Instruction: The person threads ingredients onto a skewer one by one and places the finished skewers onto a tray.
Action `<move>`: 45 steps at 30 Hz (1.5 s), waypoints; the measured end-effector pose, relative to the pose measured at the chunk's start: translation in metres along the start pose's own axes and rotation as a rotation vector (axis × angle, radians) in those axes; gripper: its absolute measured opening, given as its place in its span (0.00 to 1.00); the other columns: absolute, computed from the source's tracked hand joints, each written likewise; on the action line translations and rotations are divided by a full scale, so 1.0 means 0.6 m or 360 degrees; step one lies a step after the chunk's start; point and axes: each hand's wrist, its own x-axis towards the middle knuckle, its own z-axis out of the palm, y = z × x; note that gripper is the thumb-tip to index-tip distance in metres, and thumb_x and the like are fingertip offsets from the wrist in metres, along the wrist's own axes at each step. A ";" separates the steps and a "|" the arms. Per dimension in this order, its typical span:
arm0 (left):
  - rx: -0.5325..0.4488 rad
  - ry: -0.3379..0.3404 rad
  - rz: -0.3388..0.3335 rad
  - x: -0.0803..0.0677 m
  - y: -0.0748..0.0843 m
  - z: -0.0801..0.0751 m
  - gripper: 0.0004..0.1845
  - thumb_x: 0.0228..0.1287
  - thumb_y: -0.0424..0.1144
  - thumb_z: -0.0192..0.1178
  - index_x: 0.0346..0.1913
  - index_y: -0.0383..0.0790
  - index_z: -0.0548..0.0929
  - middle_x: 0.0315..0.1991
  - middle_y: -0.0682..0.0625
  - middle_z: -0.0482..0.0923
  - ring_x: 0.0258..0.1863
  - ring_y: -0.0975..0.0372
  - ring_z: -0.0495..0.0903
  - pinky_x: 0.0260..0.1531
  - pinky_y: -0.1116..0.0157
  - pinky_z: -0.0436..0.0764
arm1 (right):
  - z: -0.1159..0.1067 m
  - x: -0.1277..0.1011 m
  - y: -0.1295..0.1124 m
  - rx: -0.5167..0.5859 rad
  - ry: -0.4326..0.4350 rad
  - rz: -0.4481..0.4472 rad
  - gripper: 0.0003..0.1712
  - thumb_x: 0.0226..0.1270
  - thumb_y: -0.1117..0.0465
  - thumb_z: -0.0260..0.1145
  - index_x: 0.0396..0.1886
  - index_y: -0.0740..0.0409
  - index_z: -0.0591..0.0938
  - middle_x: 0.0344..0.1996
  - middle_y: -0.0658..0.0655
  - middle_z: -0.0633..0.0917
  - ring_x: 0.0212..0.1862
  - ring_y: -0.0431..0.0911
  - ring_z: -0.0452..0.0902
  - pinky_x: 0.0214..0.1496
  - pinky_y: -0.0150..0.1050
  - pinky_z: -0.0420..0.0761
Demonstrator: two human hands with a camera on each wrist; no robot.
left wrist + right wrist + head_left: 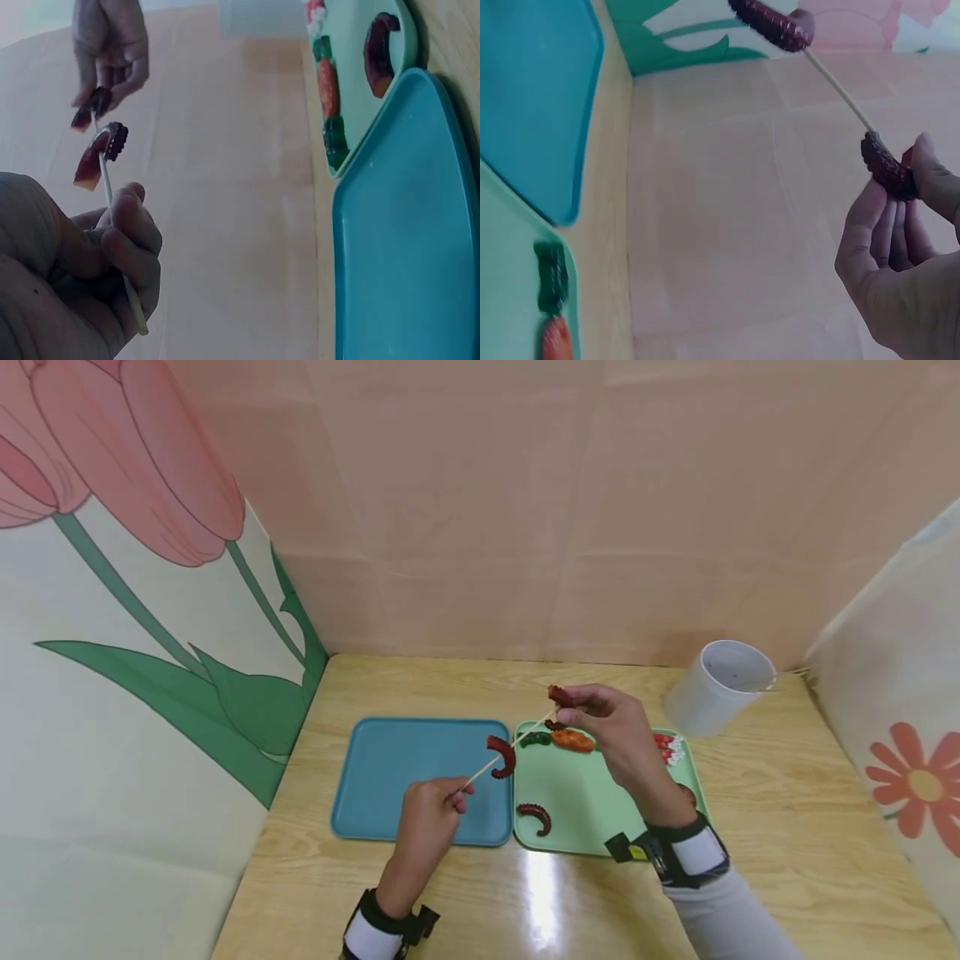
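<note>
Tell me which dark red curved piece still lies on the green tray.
The curl near the green tray's front edge; one other rides the skewer, another sits in the right hand.

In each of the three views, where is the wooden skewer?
Head: the skewer is at centre, slanting between both hands.
Left wrist: at left, rising from the left hand.
Right wrist: at upper right, above the right hand.
Shared landmark: the blue tray.
</note>
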 end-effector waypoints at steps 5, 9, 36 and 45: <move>0.0017 0.0054 0.0059 -0.001 -0.002 0.005 0.14 0.55 0.14 0.61 0.33 0.31 0.91 0.25 0.49 0.88 0.22 0.70 0.80 0.23 0.77 0.80 | 0.001 -0.003 0.002 0.0204 -0.0018 0.0079 0.14 0.62 0.63 0.76 0.48 0.56 0.88 0.40 0.47 0.89 0.46 0.40 0.85 0.49 0.30 0.87; 0.0017 0.0087 0.0059 -0.002 -0.004 0.006 0.14 0.54 0.13 0.61 0.33 0.31 0.91 0.24 0.49 0.87 0.21 0.70 0.79 0.22 0.77 0.79 | 0.005 -0.004 0.002 0.0215 -0.0062 0.0105 0.09 0.62 0.63 0.77 0.42 0.54 0.89 0.41 0.47 0.89 0.51 0.44 0.82 0.51 0.30 0.85; -0.0029 -0.0031 -0.0220 -0.008 -0.004 0.003 0.15 0.56 0.16 0.58 0.29 0.34 0.91 0.23 0.50 0.86 0.21 0.71 0.75 0.19 0.76 0.74 | 0.029 0.000 0.009 0.0182 -0.0196 0.0212 0.03 0.64 0.65 0.75 0.36 0.52 0.89 0.37 0.46 0.89 0.46 0.42 0.84 0.49 0.32 0.85; -0.0056 0.0028 -0.0202 -0.011 -0.012 0.007 0.13 0.56 0.15 0.60 0.31 0.33 0.91 0.24 0.49 0.87 0.22 0.71 0.76 0.20 0.77 0.75 | 0.033 -0.006 0.023 0.0200 -0.0149 0.0225 0.05 0.67 0.62 0.73 0.41 0.50 0.90 0.44 0.42 0.88 0.51 0.41 0.82 0.53 0.33 0.85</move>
